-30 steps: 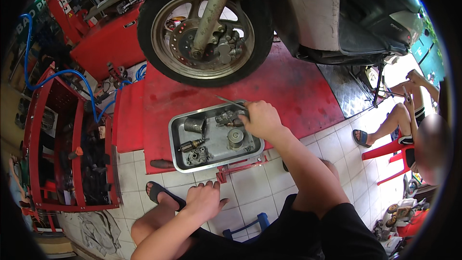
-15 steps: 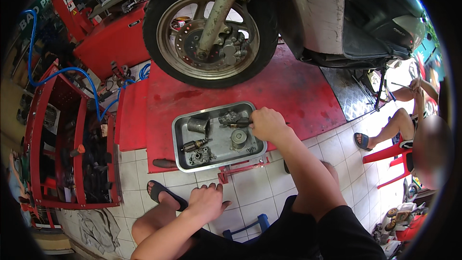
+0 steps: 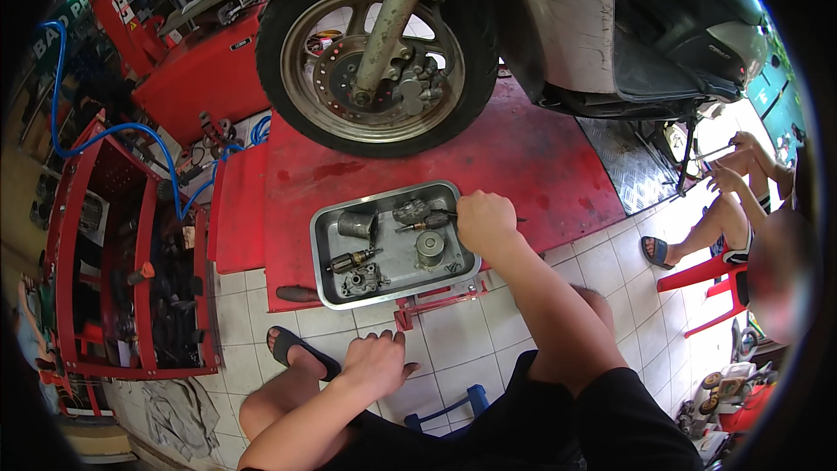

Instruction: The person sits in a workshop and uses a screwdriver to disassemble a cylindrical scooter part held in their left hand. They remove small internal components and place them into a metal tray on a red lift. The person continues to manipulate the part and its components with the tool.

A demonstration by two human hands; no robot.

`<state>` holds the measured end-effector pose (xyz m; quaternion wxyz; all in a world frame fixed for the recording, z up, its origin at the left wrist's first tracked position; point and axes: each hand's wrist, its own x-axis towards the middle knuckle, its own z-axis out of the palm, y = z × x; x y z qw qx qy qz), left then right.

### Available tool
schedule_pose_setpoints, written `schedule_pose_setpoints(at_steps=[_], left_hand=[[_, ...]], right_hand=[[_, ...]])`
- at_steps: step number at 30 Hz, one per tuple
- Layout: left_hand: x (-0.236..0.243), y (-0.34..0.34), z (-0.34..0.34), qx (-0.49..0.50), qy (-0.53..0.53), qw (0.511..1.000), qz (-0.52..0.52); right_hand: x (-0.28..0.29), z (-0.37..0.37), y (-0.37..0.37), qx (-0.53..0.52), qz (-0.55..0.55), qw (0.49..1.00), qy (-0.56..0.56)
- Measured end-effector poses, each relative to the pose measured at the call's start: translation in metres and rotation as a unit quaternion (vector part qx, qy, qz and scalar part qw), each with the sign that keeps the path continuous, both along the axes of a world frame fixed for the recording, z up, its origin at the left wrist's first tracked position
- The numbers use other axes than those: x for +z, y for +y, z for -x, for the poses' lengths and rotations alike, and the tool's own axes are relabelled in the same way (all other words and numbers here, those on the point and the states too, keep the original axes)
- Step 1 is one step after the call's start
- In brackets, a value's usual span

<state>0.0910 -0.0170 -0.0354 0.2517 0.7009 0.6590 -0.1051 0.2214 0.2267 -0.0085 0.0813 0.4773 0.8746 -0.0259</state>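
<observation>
My right hand [image 3: 486,222] is closed in a fist at the right rim of a metal tray [image 3: 326,242]. A slim dark tool [image 3: 521,220] pokes out past its right side; the fist hides the rest, so its kind is unclear. In the tray lie a metal cylinder housing [image 3: 356,225], a motor armature-like part [image 3: 350,261], an open cast part [image 3: 361,280], a round metal cap [image 3: 430,249], a cast end piece [image 3: 411,211] and small screws [image 3: 452,268]. Over my left knee hangs my left hand [image 3: 377,365], empty, its fingers loosely bent and thumb apart.
The tray sits on a red lift platform [image 3: 540,174], below a scooter's front wheel [image 3: 379,74]. A dark handle [image 3: 297,294] lies left of the tray. Red shelving [image 3: 144,253] stands left, a blue stool [image 3: 476,399] below. Another person sits right on a red chair [image 3: 702,281].
The view has shifted slightly. My right hand stays at the tray rim and my left hand has not moved. The seated person's hands have moved apart.
</observation>
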Motion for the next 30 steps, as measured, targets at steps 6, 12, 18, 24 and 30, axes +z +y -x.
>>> schedule_pose_setpoints(at_steps=[6, 12, 18, 24, 30], left_hand=[[0.0, 0.001, 0.002, 0.007, 0.009, 1.0, 0.0], [-0.001, 0.001, 0.001, 0.006, 0.004, 1.0, -0.006], [-0.002, -0.001, 0.001, 0.009, 0.007, 1.0, -0.008], [-0.002, 0.002, 0.0, 0.002, 0.005, 1.0, -0.005], [-0.001, 0.004, -0.001, 0.002, 0.003, 1.0, 0.008]], right_hand=[[0.005, 0.007, -0.013, 0.012, 0.003, 1.0, -0.022], [0.008, 0.004, -0.015, 0.007, 0.001, 0.999, -0.034], [0.017, 0.007, -0.014, -0.004, 0.043, 0.999, -0.031], [-0.01, 0.015, -0.018, 0.08, 0.03, 0.995, 0.044], [-0.015, 0.024, -0.022, 0.049, 0.049, 0.997, 0.04]])
